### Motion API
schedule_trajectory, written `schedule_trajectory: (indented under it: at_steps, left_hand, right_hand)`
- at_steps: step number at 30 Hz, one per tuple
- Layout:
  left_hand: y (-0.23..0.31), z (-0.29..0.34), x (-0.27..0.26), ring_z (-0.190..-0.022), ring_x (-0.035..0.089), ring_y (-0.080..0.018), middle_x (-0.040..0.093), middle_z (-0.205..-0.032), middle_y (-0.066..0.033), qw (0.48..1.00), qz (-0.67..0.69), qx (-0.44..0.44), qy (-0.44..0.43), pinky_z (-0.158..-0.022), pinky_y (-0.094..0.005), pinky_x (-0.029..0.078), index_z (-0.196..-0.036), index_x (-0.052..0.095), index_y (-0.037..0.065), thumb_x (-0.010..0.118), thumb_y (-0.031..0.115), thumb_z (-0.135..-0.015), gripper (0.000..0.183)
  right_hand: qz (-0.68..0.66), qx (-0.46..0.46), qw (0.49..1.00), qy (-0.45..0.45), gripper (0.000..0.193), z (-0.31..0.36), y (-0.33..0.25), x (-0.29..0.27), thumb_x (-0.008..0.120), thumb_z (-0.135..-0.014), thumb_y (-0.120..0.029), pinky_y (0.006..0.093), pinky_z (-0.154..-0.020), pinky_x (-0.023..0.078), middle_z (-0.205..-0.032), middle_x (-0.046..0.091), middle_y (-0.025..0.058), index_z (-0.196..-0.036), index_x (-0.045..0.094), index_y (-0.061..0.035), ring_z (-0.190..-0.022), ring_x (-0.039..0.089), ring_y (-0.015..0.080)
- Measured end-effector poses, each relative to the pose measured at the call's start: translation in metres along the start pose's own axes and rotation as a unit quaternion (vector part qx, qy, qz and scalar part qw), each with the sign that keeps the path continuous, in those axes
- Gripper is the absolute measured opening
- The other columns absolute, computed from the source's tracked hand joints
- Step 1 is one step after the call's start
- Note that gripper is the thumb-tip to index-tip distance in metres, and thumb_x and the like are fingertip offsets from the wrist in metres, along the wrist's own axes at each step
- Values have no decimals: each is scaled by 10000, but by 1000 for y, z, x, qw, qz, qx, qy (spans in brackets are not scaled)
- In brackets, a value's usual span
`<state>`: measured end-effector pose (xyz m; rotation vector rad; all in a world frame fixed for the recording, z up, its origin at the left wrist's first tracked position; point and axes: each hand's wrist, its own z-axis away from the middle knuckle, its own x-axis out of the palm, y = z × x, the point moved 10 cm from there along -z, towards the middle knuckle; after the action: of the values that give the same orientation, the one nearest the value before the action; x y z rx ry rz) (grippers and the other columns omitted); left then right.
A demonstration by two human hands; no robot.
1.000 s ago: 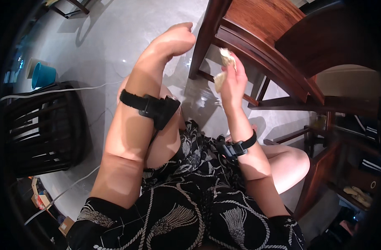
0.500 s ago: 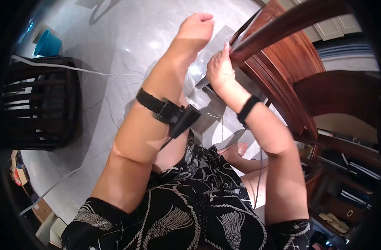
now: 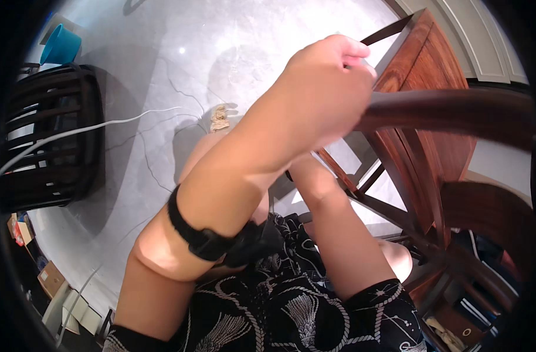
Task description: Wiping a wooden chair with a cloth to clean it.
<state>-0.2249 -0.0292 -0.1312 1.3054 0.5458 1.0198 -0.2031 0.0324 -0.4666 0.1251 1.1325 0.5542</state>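
Note:
My left arm reaches up to the right, a black strap with a black box around it. At its end my left hand [image 3: 332, 88] is closed, fingers curled, over the rounded end of a dark wooden rail [image 3: 444, 114]. The rail belongs to a reddish-brown wooden chair [image 3: 406, 64] tilted at my right. Part of the fingers' inner side is hidden. My right forearm [image 3: 344, 229] passes below and behind the left one; the right hand itself is hidden there, close to the chair's thin legs.
At the left stands a black slatted chair [image 3: 51, 141], with a teal bucket [image 3: 61, 44] beyond it. A white cable [image 3: 98, 126] and thin cords run across the grey floor. A crumpled tan thing [image 3: 219, 119] lies by my knee. An open-shelved cabinet is at lower right.
My left hand has come right and down onto the rail's end, where my right hand was. The right hand has dropped behind the left forearm. The chair has swung slightly.

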Motion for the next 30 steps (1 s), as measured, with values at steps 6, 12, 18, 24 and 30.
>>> schedule_trajectory:
  at_steps: [6, 12, 18, 24, 30]
  left_hand:
    - [12, -8, 4, -950, 643, -307, 643, -1028, -217, 998, -25, 59, 14, -838, -364, 509, -1145, 586, -39, 593, 206, -843, 389]
    - [12, -19, 5, -884, 660, -306, 657, -967, -216, 997, -59, 45, 3, -804, -359, 521, -1132, 588, -52, 614, 228, -825, 416]
    - [6, -16, 14, -789, 674, -260, 669, -859, -195, 990, -114, 67, -44, -697, -343, 531, -1129, 582, -48, 596, 248, -833, 419]
    - [3, 13, 30, -551, 607, -170, 549, -695, -65, 961, -166, -168, -144, -533, -317, 501, -1177, 565, 51, 452, 351, -956, 389]
    - [4, 5, 67, -633, 566, -119, 557, -670, -50, 972, -124, -2, -200, -571, -248, 452, -1127, 587, -30, 464, 186, -890, 343]
  right_hand:
    - [-77, -25, 993, 87, 378, -16, -5, -1, 518, -886, -202, 517, -1045, 336, -1240, 557, 141, -1234, 582, -70, -1238, 477, 332]
    - [-150, -39, 974, 165, 350, 3, -10, 20, 535, -864, -171, 493, -1027, 376, -1176, 596, 136, -1187, 613, -61, -1205, 510, 332]
    - [-228, -49, 944, 234, 323, 63, -33, 37, 552, -843, -140, 469, -1009, 416, -1113, 635, 131, -1140, 644, -52, -1172, 543, 333]
    - [-270, 66, 925, 258, 378, 151, -20, 34, 557, -795, -107, 370, -944, 473, -1018, 635, 122, -1166, 604, -49, -1084, 577, 298]
    - [-399, 246, 817, 335, 537, 136, 16, 20, 404, -853, -25, 416, -1133, 259, -1411, 401, 226, -1380, 348, 63, -1331, 353, 367]
